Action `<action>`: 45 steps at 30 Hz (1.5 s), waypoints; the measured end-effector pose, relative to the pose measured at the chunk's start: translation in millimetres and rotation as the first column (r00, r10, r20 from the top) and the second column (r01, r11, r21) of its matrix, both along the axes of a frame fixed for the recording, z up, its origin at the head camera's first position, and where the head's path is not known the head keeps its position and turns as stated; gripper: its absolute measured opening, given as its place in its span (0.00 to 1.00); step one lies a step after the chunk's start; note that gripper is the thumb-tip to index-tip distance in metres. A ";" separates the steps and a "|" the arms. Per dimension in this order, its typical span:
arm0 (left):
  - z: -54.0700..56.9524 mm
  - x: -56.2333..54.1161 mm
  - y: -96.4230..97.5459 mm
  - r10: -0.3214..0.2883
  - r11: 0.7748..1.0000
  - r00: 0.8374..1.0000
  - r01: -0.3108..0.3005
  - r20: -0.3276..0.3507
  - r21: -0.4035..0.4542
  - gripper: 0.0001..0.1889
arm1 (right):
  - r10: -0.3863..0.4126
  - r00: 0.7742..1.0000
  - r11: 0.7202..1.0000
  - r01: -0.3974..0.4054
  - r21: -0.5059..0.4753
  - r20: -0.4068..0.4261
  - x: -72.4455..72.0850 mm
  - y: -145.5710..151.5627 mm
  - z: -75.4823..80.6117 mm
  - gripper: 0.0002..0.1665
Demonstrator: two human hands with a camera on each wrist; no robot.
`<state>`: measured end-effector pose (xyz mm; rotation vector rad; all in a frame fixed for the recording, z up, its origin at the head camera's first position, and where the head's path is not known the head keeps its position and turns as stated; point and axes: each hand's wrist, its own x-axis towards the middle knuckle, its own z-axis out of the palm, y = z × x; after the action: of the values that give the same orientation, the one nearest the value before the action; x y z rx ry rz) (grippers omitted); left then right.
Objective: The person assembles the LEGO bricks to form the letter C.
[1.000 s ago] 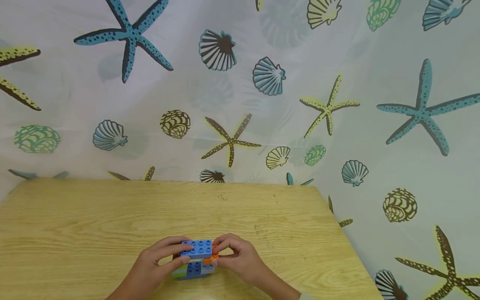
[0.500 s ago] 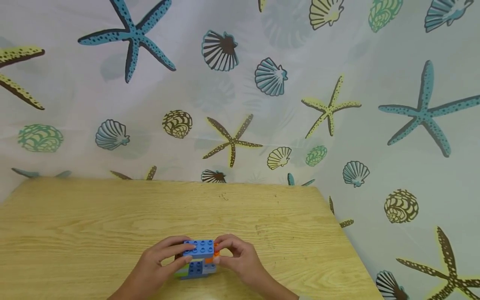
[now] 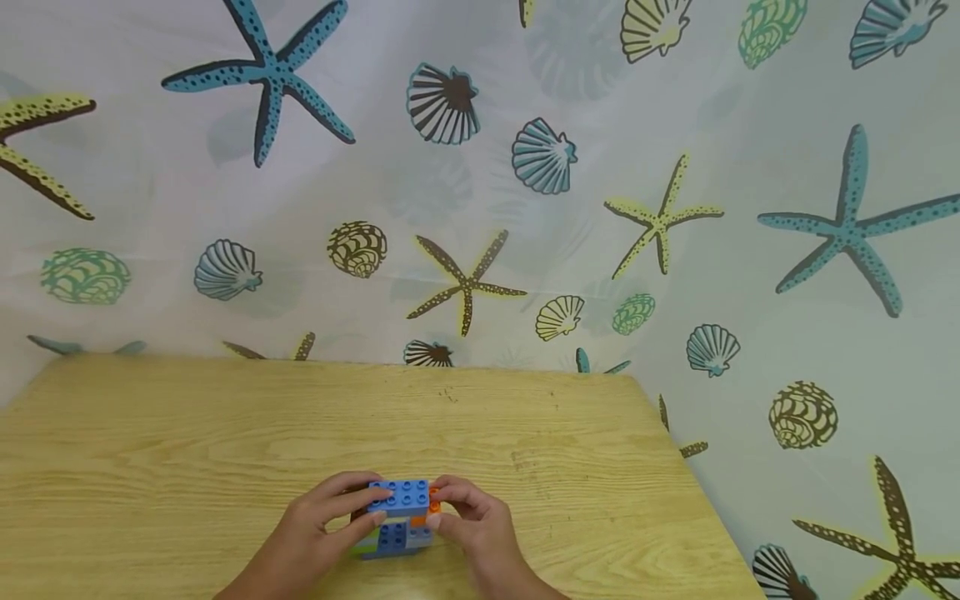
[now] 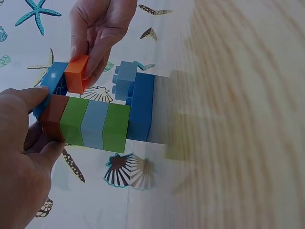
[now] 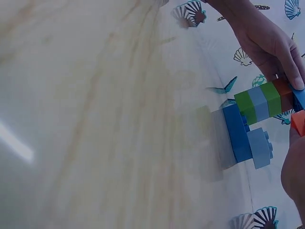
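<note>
A small toy-brick structure stands on the wooden table. Its blue base brick (image 4: pixel 142 107) carries a column of green, light blue (image 4: pixel 93 123), green and brown (image 4: pixel 54 116) bricks at one end. A shorter light blue brick (image 4: pixel 125 81) sits at the other end. Across the top of the column, a blue eight-stud brick (image 3: pixel 408 497) juts out over the gap. My left hand (image 3: pixel 303 529) holds this top brick and the brown one between fingers and thumb. With thumb and fingers, my right hand (image 3: pixel 483 529) pinches an orange brick (image 4: pixel 75 78) at the top brick's overhanging end.
The wooden table (image 3: pixel 225 433) extends behind and to both sides of the hands. A white cloth (image 3: pixel 480 183) printed with starfish and shells hangs along the table's back and right edges.
My right hand has turned, its wrist swinging down and left while still pinching the orange brick. The left hand keeps its grip. The whole view has shifted slightly.
</note>
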<state>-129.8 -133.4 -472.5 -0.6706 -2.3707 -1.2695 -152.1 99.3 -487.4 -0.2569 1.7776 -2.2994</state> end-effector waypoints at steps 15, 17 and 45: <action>-0.2 0.5 -0.7 0.009 1.000 0.999 -0.009 -0.049 -0.012 0.17 | -0.064 0.992 0.991 0.076 -0.114 0.112 3.9 -6.1 -0.1 0.14; 0.0 0.7 -1.2 0.016 1.000 0.998 -0.017 -0.055 -0.016 0.18 | -0.060 0.993 0.992 0.071 -0.105 0.106 3.5 -6.2 1.1 0.13; 4.7 4.5 1.4 0.068 0.998 0.991 -0.067 0.118 -0.016 0.18 | 0.162 0.980 0.985 -0.154 0.078 -0.114 -6.7 15.1 10.3 0.20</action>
<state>-125.2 -132.0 -467.8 -0.5272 -2.4758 -1.3000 -158.9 114.4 -477.2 -0.5150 1.8170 -2.1486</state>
